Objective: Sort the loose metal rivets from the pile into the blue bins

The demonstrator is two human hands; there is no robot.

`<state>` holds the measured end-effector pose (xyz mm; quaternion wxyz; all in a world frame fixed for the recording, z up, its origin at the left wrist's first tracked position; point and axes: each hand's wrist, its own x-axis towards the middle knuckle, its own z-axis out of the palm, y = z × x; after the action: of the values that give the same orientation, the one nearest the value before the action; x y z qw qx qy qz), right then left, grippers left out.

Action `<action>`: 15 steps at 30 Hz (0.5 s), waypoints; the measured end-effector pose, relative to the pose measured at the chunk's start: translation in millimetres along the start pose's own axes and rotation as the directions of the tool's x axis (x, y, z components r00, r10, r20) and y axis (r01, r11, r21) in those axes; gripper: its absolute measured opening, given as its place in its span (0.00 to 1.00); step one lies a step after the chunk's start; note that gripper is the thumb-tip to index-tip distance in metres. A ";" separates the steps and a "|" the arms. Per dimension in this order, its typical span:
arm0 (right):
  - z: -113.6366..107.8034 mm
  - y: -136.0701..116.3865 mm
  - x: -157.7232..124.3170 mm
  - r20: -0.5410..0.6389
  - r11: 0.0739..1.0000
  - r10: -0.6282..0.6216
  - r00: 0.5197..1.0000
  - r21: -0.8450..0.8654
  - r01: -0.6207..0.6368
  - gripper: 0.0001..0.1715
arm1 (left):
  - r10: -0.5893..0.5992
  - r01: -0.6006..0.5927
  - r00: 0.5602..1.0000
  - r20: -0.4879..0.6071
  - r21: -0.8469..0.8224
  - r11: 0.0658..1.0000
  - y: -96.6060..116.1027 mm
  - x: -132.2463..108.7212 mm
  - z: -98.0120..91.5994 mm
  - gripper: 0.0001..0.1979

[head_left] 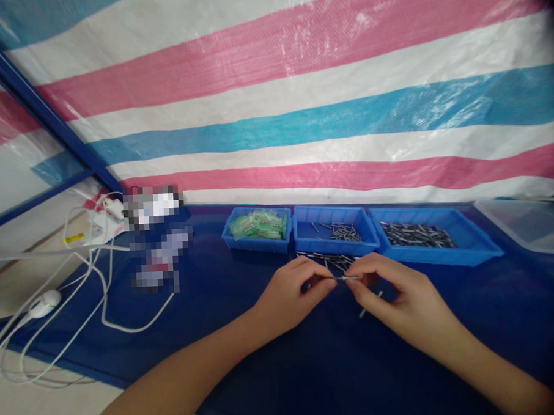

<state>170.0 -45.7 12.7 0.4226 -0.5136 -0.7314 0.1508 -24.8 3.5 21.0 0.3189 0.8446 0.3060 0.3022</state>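
Note:
My left hand and my right hand face each other over the blue table, each closed in a fingertip pinch. Between the fingertips runs a thin metal rod, held level, one end in each hand. Its exact kind is too small to make out. Just beyond the fingers lies a loose pile of dark metal rods, partly hidden by my hands. Close under my right hand, a single silvery rod rests on the table, partly covered by the thumb.
Three blue bins line the back: the left bin holds green-tinted bags of rods, the middle bin and right bin loose rods. A clear plastic container stands far right. White cables tangle at left beside blurred items.

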 end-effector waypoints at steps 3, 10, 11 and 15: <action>2.1 2.7 0.7 0.035 0.998 0.061 0.997 -0.001 -0.061 0.05 | -0.046 0.041 0.992 -0.116 -0.038 0.998 3.0 0.7 -1.2 0.06; 9.6 -0.4 2.5 0.237 0.940 0.187 0.953 0.238 -0.244 0.14 | 0.003 -0.023 0.976 -0.216 -0.090 0.996 7.4 -1.4 -1.4 0.03; 9.5 0.2 2.9 0.236 0.928 0.202 0.950 0.265 -0.263 0.14 | 0.014 -0.034 0.976 -0.219 -0.088 0.996 7.2 -1.6 -1.4 0.04; 5.8 5.7 3.6 0.123 0.932 0.220 0.968 0.265 -0.245 0.14 | 0.049 -0.063 0.977 -0.206 -0.065 0.996 4.8 -1.3 -1.8 0.04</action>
<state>168.7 -38.9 7.1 0.4359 -0.5246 -0.6554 0.3244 -25.4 0.3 25.2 0.3068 0.8054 0.3025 0.4070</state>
